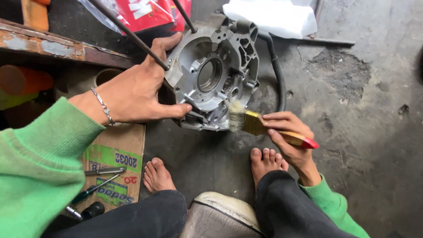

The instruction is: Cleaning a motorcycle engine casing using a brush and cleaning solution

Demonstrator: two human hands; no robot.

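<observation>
A grey cast-metal engine case (211, 72) stands tilted on the concrete floor, its open side facing me. My left hand (136, 90) grips its left edge, thumb pressed on the lower rim. My right hand (288, 132) holds a paintbrush (260, 125) with a brass ferrule and a red-tipped wooden handle. The pale bristles touch the lower right corner of the case. Two long dark studs (132, 35) stick up from the case past my left hand.
A black hose (277, 75) curves behind the case. White cloth (269, 17) and a red bag (150, 13) lie beyond it. On flattened cardboard (116, 154) at left lie a screwdriver (94, 189) and small tools. My bare feet (158, 176) rest below the case.
</observation>
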